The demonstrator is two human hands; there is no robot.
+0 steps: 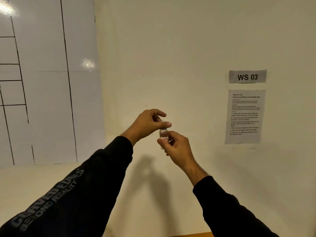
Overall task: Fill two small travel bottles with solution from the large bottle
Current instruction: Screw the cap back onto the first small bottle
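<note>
We hold a small travel bottle (162, 134) upright in mid-air before the wall, long axis vertical, neck up. Our right hand (177, 148) curls its fingers (161, 142) round the lower body, over a small red-marked label we cannot read. Our left hand (148, 123) pinches the cap (163, 124) on top between thumb and fingertips. The left sleeve (71, 194) reads "CURVED EDGES BEYOND REALITY". A wall sign (247, 76) reads "WS 03"; the sheet (244, 116) below it is headed "Contact Lens Solution Travel Bottle Refill".
</note>
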